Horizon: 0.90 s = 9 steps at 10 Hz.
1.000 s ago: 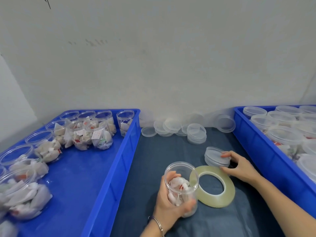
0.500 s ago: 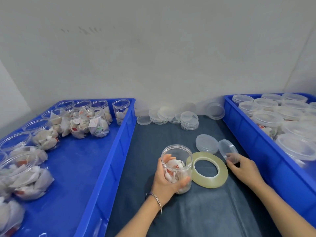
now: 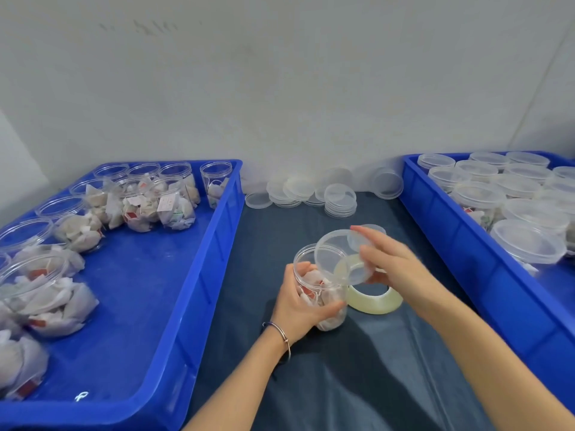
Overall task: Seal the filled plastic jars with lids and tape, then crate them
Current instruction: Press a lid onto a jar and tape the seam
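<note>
A clear round plastic jar filled with white paper sachets (image 3: 322, 293) stands on the dark blue cloth-covered worktop (image 3: 357, 384), just below the middle of the view. The left hand (image 3: 298, 301) grips it from its 8 o'clock side, fingers and thumb curled round the wall so that much of the near side of the jar is covered. A thin metal bangle (image 3: 281, 332) sits on that wrist.

The right hand (image 3: 395, 264) pinches a translucent round plastic lid (image 3: 340, 256) by its edge at the lid's 3 o'clock, holding it tilted over the jar mouth; whether the lid touches the rim cannot be told. A second clear lid (image 3: 368, 233) shows behind the fingertips at 12 o'clock of the hand, mostly hidden.

A flat roll of pale yellowish clear tape (image 3: 376, 301) lies on the worktop just at the jar's 3 o'clock, its far half covered by the right hand and the lid.

At 9 o'clock a blue plastic crate (image 3: 199, 275) holds open jars of sachets (image 3: 149, 203); those at the left edge are cut off and blurred. At 2 o'clock a second blue plastic crate (image 3: 466, 244), cropped by the right edge, holds lidded jars (image 3: 529, 241) whose contents are hard to make out. Loose stacks of clear lids (image 3: 340, 200) lie at 12 o'clock along the white wall (image 3: 280, 88).
</note>
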Available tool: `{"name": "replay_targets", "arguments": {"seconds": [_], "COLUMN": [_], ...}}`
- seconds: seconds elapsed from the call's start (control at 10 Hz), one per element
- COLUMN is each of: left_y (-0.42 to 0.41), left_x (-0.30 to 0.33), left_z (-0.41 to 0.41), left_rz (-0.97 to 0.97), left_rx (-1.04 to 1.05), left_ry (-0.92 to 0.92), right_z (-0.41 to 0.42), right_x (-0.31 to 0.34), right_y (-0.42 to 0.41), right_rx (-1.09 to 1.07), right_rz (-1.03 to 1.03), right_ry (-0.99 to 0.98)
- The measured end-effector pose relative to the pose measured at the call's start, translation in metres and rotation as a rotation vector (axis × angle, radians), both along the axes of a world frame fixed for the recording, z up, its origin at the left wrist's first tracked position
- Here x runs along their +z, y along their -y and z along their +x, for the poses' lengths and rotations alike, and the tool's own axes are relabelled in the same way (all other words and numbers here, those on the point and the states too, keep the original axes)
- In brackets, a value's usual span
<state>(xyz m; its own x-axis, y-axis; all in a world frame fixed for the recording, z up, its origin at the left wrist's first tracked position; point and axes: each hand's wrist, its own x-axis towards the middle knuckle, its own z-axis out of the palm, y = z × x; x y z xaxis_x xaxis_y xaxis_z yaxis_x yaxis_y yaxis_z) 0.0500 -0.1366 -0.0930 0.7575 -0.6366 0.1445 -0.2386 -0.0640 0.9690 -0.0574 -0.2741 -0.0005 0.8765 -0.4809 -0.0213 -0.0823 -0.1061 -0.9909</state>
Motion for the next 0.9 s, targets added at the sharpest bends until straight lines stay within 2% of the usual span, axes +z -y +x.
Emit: {"name": "replay_targets", "arguments": {"seconds": [0.1,0.2,0.3,0.4,0.5,0.7,0.8,0.9], "left_y": [0.001,0.006,0.008,0.008,0.005,0.006,0.01,0.01], "left_x": [-0.003,-0.004,-0.007,-0.013,-0.014,-0.012,-0.007,-0.006], "left_z": [0.002,0.005,0.006,0.011,0.012,0.02,0.023,0.027], "left_rz": [0.02,0.053,0.095,0.123,0.141,0.143,0.199,0.185], "left_rx": [0.001,0.009,0.0,-0.018,-0.049,-0.103,-0.179,-0.247], "left_ry": [0.006,0.013,0.053,0.15,0.119,0.093,0.259,0.259], "right_z": [0.019,0.035,0.038,0.037,0.038,0.034,0.03,0.03], "right_x": [0.0,-0.004,-0.008,-0.018,-0.02,-0.014,-0.005,0.001], "right_y": [-0.014,-0.03,-0.046,-0.065,-0.066,-0.043,-0.028,-0.019], "right_rx": [-0.009,0.086,0.091,-0.131,-0.175,0.117,0.337,0.464], "right_rz": [-0.378,-0.812,-0.946,-1.283,-1.36,-1.314,-1.227,-1.189], "right_ry": [-0.109,-0.166,-0.184,-0.142,-0.068,0.025,0.044,0.045]}}
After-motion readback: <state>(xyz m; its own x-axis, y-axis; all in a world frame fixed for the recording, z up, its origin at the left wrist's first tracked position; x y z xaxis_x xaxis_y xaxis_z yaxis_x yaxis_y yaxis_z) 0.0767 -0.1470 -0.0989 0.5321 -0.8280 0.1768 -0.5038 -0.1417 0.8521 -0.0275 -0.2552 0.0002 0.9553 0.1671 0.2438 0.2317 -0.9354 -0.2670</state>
